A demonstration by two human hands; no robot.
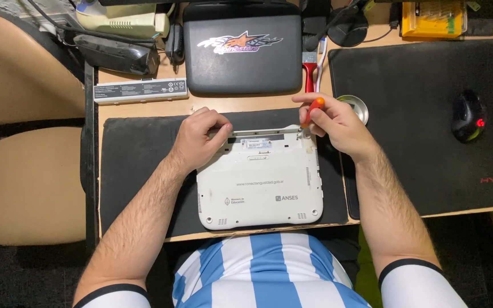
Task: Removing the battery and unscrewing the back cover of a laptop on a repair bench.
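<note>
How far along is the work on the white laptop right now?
Done: the white laptop lies bottom-up on the black mat, and a grey battery pack lies apart beside it, its bay apparently empty. In hand: the right hand holds an orange-handled screwdriver at the far right corner while the left hand steadies the far edge. Left: the bottom cover remains on.

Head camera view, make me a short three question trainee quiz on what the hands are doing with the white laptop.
1. True or false: the white laptop lies underside up on the black mat.
2. What does the right hand hold? A) orange-handled screwdriver B) black mouse C) grey battery pack
3. Which corner of the laptop does the left hand press on?

Key: 1 true. 2 A. 3 The far left corner.
</note>
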